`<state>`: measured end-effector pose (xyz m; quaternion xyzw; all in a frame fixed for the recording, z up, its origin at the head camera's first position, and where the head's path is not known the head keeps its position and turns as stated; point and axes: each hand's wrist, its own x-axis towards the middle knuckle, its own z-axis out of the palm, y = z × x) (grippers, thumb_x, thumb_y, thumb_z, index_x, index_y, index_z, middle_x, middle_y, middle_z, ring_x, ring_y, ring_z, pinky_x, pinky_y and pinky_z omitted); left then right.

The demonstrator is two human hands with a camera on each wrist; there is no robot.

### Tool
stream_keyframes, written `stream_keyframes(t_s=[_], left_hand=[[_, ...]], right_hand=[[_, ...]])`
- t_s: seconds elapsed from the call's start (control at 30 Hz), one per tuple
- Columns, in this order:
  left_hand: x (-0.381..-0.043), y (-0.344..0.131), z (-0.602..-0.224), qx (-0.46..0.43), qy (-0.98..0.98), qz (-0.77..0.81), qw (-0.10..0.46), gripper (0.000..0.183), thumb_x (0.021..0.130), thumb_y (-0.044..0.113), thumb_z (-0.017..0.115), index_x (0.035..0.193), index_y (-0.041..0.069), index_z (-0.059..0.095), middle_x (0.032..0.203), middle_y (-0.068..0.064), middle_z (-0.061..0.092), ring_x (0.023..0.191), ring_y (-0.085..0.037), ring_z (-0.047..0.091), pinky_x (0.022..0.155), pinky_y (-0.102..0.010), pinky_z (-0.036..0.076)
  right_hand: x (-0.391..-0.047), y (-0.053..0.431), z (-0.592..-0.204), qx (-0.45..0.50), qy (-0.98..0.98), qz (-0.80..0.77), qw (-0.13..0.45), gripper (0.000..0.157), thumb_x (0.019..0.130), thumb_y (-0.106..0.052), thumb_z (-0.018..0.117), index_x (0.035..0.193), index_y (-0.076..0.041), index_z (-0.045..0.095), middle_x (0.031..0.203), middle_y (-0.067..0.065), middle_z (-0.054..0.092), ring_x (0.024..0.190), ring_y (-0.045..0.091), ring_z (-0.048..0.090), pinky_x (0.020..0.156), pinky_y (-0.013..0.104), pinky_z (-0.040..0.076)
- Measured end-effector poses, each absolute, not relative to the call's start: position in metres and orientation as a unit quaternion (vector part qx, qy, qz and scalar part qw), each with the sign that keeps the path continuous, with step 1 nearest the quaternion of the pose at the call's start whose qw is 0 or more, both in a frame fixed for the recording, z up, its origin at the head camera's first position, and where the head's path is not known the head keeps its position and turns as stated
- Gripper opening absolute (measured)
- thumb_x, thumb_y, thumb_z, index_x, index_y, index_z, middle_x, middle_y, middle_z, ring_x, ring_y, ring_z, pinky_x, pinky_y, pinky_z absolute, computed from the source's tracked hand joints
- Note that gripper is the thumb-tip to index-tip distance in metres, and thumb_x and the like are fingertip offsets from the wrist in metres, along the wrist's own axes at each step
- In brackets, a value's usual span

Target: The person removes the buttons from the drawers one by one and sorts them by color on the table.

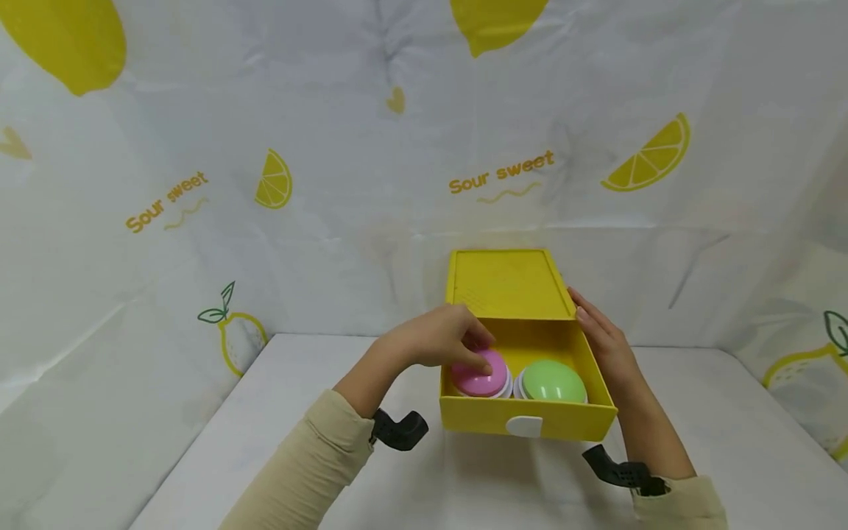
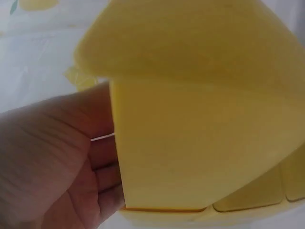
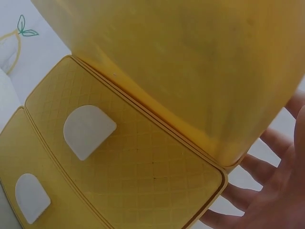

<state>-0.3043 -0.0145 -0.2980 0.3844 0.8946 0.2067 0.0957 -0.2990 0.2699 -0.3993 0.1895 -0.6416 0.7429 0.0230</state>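
Shiny pink dome [image 1: 472,382], white rim, sits beside a green dome [image 1: 555,380] in a yellow box [image 1: 473,417]. Left hand [image 1: 437,336] half-curled on pink, can't tell if gripping; right hand [image 1: 608,350] loosely extended, touching the box.

Head view | green dome [image 1: 553,381]: base behind box front [image 1: 477,416] | left sleeve [image 1: 310,464]: cropped at bottom

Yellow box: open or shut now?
The yellow box is open: its lid is raised at the back, exposing a pink-topped piece and a green-topped piece inside.
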Motion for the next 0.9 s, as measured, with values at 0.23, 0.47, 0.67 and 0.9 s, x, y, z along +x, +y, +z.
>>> stream_keyframes(t_s=[0.23,0.47,0.67,0.9], left_hand=[[-0.301,-0.017,-0.295,0.379,0.905,0.134,0.135,0.044,0.089,0.041,0.077,0.123,0.014,0.074,0.103,0.006,0.073,0.09,-0.006,0.062,0.081,-0.017,0.05],[-0.302,-0.01,-0.29,0.382,0.903,0.09,0.176,0.036,0.092,0.047,0.07,0.112,0.018,0.073,0.094,0.008,0.065,0.089,-0.009,0.057,0.077,-0.02,0.047],[-0.306,-0.009,-0.289,0.383,0.89,0.143,0.2,0.036,0.088,0.043,0.077,0.112,0.017,0.067,0.102,0.007,0.067,0.095,-0.008,0.06,0.083,-0.018,0.049],[-0.307,-0.013,-0.286,0.393,0.885,0.176,0.176,0.051,0.083,0.041,0.081,0.125,0.018,0.065,0.116,0.007,0.067,0.105,-0.005,0.06,0.089,-0.016,0.051]], right_hand=[[-0.301,0.264,-0.401,0.186,-0.648,0.738,0.016,0.058,0.111,-0.037,0.035,0.164,-0.025,0.016,0.151,-0.017,0.042,0.121,-0.007,0.058,0.096,0.013,0.052],[-0.303,0.265,-0.402,0.182,-0.659,0.73,0.025,0.057,0.111,-0.037,0.034,0.163,-0.026,0.016,0.157,-0.011,0.038,0.122,-0.008,0.056,0.095,0.012,0.051],[-0.302,0.269,-0.403,0.173,-0.663,0.728,0.036,0.056,0.111,-0.037,0.035,0.163,-0.027,0.018,0.163,-0.006,0.032,0.122,-0.009,0.055,0.094,0.011,0.051],[-0.301,0.269,-0.403,0.172,-0.674,0.717,0.041,0.056,0.111,-0.037,0.035,0.163,-0.027,0.018,0.165,-0.004,0.029,0.123,-0.009,0.053,0.094,0.01,0.051]])
